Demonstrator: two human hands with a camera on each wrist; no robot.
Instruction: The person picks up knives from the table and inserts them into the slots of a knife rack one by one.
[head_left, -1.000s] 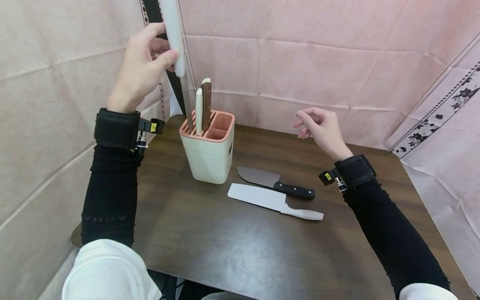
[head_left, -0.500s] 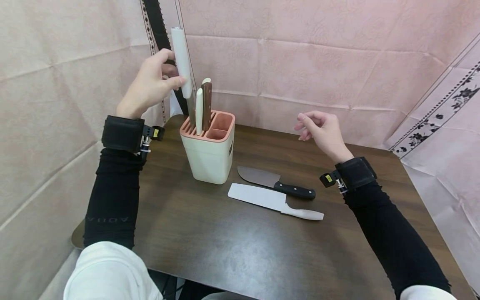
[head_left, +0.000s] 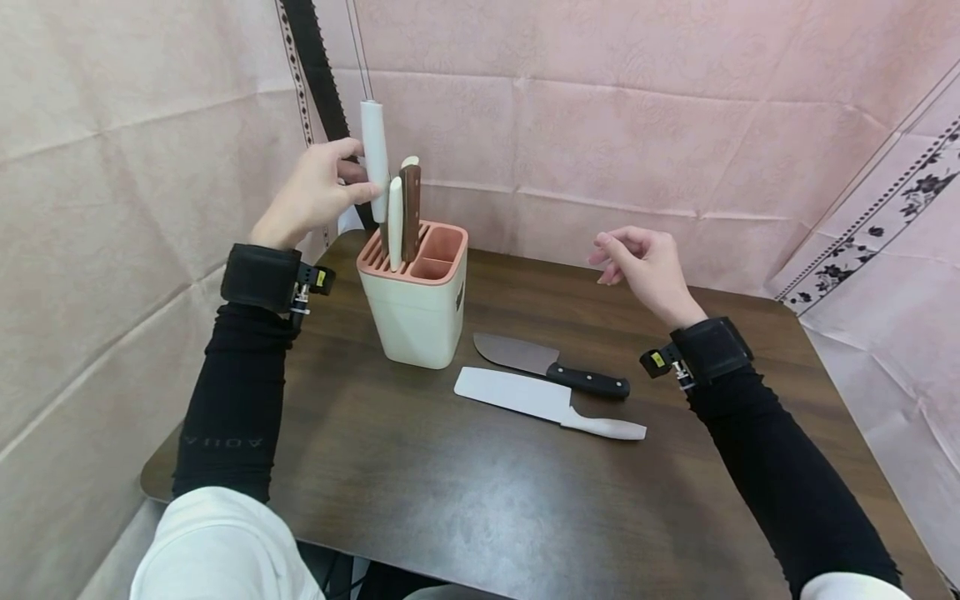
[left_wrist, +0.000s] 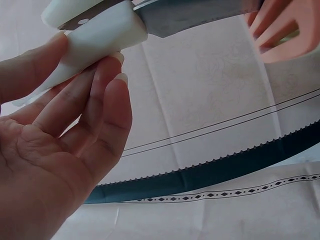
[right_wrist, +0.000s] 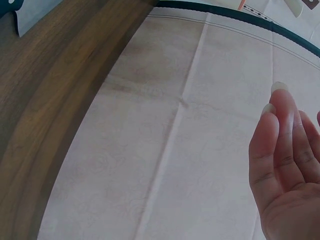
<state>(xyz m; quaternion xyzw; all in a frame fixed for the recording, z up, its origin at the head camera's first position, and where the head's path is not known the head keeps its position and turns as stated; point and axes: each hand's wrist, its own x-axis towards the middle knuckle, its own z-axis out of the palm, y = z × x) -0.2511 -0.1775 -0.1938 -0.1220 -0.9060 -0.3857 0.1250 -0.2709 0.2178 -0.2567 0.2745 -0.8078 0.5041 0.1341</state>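
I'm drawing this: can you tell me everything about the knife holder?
The knife holder is a pale cream tub, narrower at the bottom, with a pink top; it looks plastic. The top has slots on the left and two compartments on the right. It stands upright on the brown table. A brown-handled knife and a cream-handled knife stand in the slots; the left hand pinches a white-handled knife, its blade reaching down to them.

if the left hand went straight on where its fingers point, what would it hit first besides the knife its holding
Probably the cream knife handle just right of the held knife in the head view, though depth is unclear.
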